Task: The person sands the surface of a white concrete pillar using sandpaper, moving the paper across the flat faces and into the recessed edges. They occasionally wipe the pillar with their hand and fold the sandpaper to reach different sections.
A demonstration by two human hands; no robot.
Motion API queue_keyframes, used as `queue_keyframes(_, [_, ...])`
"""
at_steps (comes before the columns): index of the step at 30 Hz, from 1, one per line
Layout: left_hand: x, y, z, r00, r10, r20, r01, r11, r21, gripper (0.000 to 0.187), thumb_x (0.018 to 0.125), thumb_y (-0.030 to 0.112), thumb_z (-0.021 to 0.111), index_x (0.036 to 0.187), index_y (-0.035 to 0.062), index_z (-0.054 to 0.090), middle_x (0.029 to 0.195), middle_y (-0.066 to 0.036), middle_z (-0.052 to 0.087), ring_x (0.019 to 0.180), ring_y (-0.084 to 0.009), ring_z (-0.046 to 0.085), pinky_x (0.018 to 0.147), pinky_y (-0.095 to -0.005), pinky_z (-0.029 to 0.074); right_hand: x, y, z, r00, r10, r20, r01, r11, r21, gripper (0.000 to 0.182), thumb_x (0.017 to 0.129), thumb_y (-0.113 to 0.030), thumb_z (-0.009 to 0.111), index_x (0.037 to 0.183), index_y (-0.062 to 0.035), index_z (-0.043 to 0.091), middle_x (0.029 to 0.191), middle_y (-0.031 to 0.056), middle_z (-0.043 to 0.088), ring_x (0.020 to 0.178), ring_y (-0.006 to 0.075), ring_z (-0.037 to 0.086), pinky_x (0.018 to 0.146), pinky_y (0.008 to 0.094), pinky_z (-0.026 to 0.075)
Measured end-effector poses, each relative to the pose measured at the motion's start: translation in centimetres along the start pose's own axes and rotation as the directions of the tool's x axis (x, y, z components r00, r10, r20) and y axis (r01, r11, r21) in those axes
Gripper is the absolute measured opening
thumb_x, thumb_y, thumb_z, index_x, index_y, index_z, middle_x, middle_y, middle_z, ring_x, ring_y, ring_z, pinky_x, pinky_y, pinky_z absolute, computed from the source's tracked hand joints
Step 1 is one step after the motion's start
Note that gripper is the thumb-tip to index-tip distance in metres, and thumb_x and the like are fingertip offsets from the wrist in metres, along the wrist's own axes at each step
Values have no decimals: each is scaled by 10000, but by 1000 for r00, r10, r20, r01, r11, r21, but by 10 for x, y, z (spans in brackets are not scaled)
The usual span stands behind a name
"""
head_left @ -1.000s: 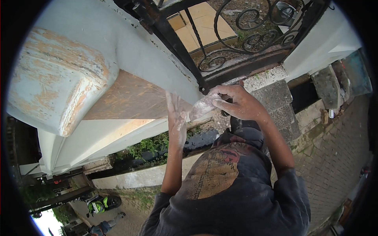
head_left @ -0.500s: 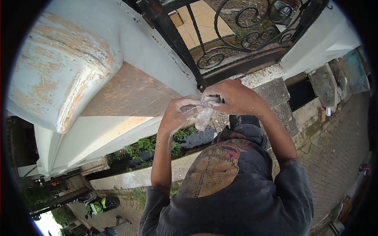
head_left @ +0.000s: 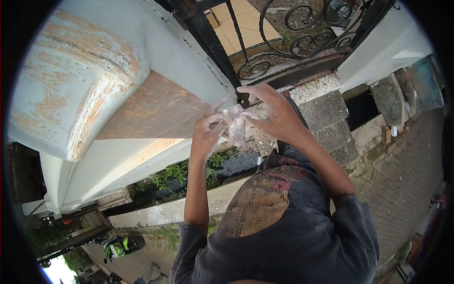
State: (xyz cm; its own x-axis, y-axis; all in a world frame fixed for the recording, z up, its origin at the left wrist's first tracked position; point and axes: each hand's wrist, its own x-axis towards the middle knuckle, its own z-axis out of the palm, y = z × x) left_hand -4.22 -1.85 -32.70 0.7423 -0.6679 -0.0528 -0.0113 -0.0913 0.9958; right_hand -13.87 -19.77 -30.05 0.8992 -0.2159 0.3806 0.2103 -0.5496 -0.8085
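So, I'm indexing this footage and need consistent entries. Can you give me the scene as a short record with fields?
Left hand: thumb and fingers on a dusty piece
Right hand: a fingertip or thumb tip at the same piece, index finger extended away
Piece: powdery, pale; material unclear
Left of hands: brown scuffed panel; pale moulding with worn paint
Beyond hands: black metal gate with scrollwork
Ground: green plants, paving slabs
Lower left background: green-and-black motorcycle
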Motion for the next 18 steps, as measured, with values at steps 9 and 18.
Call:
queue_keyframes(9, [-7, 3, 1, 969, 137, -206, -133, 991, 31, 194, 838, 93, 624, 860, -98, 645, 1419, -191, 325, 557, -103, 592, 480, -227, 490, -37, 26, 30, 934, 205, 293, -357, 500, 789, 866, 745, -18, 694, 1435, -105, 178, 1312, 180, 388, 1257, 272, 358, 1030, 348, 281])
queue_keyframes(18, [-8, -4, 0, 972, 7, -233, -58, 976, -212, 210, 838, 97, 624, 825, -112, 638, 1364, -224, 398, 498, -64, 493, 429, -204, 377, -25, 21, 18, 926, 305, 220, -376, 744, 553, 813, 736, -100, 722, 1403, -81, 257, 1226, 159, 461, 1180, 244, 444, 996, 342, 335])
